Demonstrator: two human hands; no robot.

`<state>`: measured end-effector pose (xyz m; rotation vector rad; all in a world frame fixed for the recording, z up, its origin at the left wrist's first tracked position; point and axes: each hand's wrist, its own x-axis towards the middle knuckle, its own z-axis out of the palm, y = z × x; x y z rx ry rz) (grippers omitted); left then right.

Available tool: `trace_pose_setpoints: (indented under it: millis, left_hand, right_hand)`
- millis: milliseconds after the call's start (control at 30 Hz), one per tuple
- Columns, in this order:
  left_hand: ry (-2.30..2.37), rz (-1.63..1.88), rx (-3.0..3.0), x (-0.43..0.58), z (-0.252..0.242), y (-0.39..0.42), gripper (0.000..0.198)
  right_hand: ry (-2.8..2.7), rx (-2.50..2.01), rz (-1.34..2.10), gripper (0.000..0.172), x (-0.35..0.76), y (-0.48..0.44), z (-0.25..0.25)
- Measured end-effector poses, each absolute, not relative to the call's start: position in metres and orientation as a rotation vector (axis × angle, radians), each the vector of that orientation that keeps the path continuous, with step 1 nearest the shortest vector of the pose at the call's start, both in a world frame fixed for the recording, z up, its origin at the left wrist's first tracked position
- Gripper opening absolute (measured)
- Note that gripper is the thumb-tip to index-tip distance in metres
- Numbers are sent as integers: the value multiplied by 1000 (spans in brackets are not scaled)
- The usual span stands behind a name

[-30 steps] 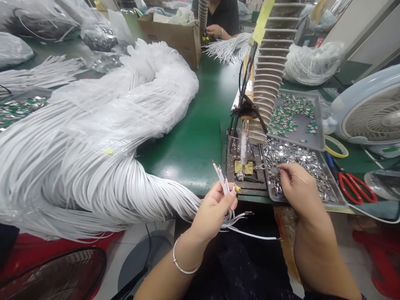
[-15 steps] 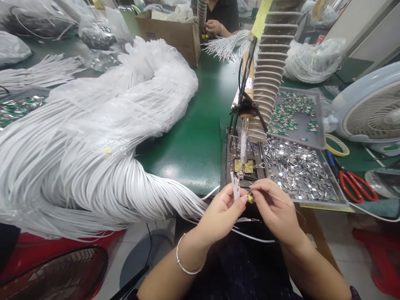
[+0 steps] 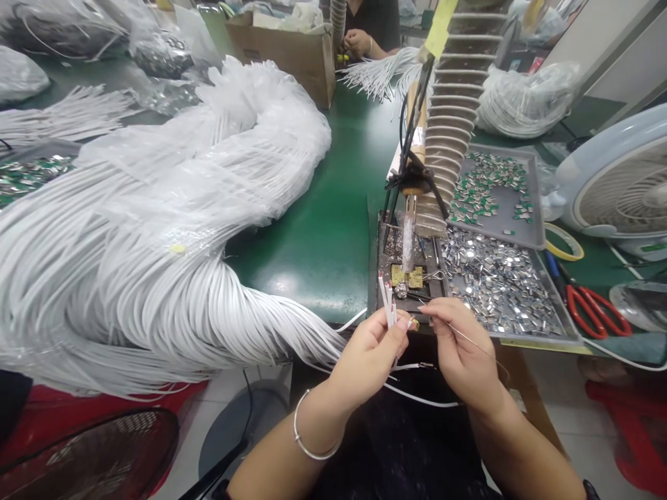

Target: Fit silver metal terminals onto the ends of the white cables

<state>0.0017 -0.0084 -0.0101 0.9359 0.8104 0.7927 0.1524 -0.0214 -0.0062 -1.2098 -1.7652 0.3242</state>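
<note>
"What was in my left hand [image 3: 369, 362]?"
"White wires [image 3: 388, 305], clamped in your fingers, just over the bench edge."
"And my right hand [image 3: 463, 347]?"
"Fingertips together on a thin wire [image 3: 472, 339], just beside a brass piece [image 3: 413, 323]."

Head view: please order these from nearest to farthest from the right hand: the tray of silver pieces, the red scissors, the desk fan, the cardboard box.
From the right hand:
1. Tray of silver pieces, just ahead
2. Red scissors, to the right
3. Desk fan, farther right
4. Cardboard box, far ahead, left
</note>
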Motion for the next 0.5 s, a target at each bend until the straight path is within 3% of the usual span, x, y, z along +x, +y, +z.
trace_pose_setpoints:
  millis: [167, 500]
  left_hand:
    - [850, 860, 878, 4, -8, -7, 27]
    - [916, 926, 940, 4, 1, -4, 20]
  right_hand:
    - [-1744, -1226, 343, 28, 152, -24, -5]
    - [-1462, -1231, 625, 12, 148, -29, -6]
